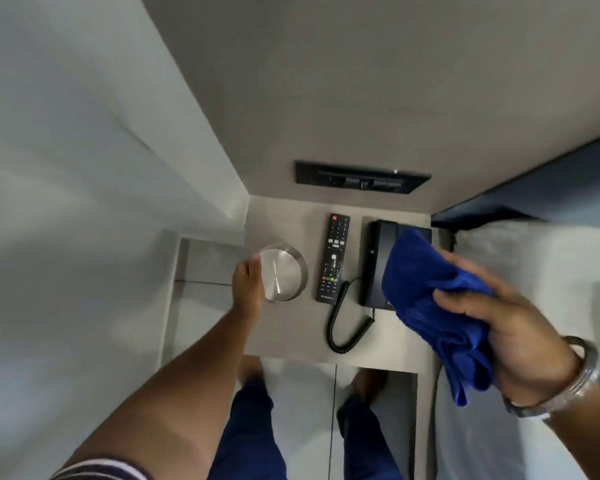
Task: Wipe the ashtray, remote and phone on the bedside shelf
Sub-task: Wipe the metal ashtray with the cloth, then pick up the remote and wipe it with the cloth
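Her left hand grips the steel ashtray at the shelf's left edge; the right hand clutches a blue cloth above the phone, remote between.

Head camera, single wide-angle view, looking steeply down.
It is facing forward and down from above the bedside shelf, taking in the wall behind, the person's legs and floor below, and both forearms reaching in from the bottom edge; straight lines are bowing toward the frame edges.
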A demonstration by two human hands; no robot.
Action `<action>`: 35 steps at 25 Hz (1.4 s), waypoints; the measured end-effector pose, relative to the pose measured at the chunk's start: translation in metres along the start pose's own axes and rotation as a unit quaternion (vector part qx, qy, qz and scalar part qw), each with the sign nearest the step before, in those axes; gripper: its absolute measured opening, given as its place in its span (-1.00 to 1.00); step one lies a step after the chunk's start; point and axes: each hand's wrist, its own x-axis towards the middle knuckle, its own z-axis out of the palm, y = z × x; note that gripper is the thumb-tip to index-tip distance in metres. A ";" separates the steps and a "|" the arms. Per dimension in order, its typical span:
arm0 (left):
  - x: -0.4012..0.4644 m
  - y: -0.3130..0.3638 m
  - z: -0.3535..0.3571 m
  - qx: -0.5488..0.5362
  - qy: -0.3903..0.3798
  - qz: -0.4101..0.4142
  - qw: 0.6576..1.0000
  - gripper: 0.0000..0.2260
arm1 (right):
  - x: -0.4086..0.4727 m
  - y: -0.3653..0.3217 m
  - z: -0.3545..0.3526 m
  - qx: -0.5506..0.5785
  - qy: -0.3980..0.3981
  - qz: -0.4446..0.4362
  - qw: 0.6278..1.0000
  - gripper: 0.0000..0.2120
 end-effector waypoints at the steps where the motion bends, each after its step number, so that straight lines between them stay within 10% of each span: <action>1: 0.009 -0.015 0.008 0.018 0.019 0.000 1.000 -0.68 | 0.010 0.018 -0.006 0.000 0.009 0.013 1.000 -0.53; 11: 0.025 -0.063 0.017 0.274 0.121 0.045 0.953 -0.60 | 0.047 0.084 -0.034 0.033 0.029 0.075 0.996 -0.45; 14: 0.013 -0.024 0.028 0.356 0.187 0.182 0.897 -0.67 | 0.046 0.083 -0.041 0.048 0.033 0.072 0.996 -0.44; 17: 0.020 0.033 0.084 0.416 0.041 0.324 0.849 -0.65 | 0.042 0.083 -0.052 0.045 0.029 0.063 0.997 -0.46; 21: 0.036 0.070 0.178 0.489 -0.095 0.133 0.857 -0.40 | 0.032 0.086 -0.073 0.060 0.051 0.058 0.995 -0.48; 26: 0.034 0.062 0.188 0.369 -0.132 0.093 0.915 -0.68 | 0.008 0.076 -0.087 0.073 0.079 0.044 0.993 -0.45; 30: -0.016 0.135 0.132 0.066 -0.140 0.094 0.983 -0.87 | -0.027 0.026 -0.069 0.057 0.082 -0.008 0.995 -0.43; 35: -0.121 0.244 0.002 -0.204 -0.282 -0.047 0.936 -0.84 | -0.078 -0.075 -0.001 -0.035 0.006 -0.146 0.989 -0.39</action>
